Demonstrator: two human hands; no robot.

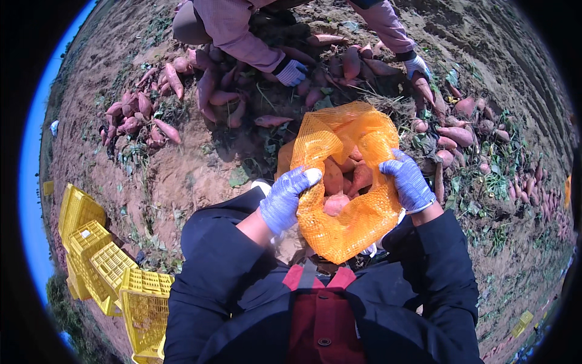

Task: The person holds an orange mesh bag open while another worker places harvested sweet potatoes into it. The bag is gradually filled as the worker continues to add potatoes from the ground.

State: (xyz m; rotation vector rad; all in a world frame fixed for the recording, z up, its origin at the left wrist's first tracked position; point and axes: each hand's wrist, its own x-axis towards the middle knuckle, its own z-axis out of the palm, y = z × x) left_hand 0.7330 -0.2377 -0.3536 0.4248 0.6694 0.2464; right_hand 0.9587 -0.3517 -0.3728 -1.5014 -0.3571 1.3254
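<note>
An orange mesh sack (350, 236) stands between my legs, its mouth spread wide and facing up. Several sweet potatoes (334, 177) show inside it. My left hand (286, 195), in a blue-white knit glove, grips the left side of the rim with the thumb on the mesh. Gloved the same way, my right hand (407, 179) holds the right side of the rim. The lower part of the sack is hidden by its folded rim.
Across from me a person in a pink sleeve (245, 41) bends over piled sweet potatoes (207, 86), both gloved hands among them. More sweet potatoes (454, 134) lie at right, others (136, 113) at left. Yellow plastic crates (145, 314) stand at lower left on bare soil (191, 164).
</note>
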